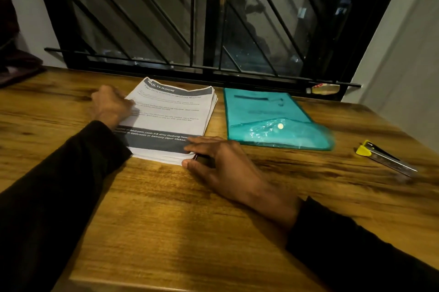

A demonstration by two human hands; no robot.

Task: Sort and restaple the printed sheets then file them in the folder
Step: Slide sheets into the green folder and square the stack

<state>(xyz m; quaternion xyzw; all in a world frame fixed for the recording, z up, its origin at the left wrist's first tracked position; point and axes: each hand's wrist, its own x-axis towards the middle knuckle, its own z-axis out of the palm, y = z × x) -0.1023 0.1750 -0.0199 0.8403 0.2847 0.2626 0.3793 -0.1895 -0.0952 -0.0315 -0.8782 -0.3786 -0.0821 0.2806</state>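
A thick stack of printed sheets [173,115] lies on the wooden table, its top page headed "MULTI-ROOM". My left hand [110,105] rests curled against the stack's left edge. My right hand [221,165] is at the stack's near right corner, fingers on top and thumb against the side of the pile. To the right of the stack lies a teal plastic folder [273,120] with its snap flap closed. A stapler [384,157] with a yellow end lies further right, apart from both hands.
The wooden table [190,220] runs to a barred dark window [190,18] at the back. A small bottle-like object [325,89] lies on the sill at the back right. A white wall stands at the right.
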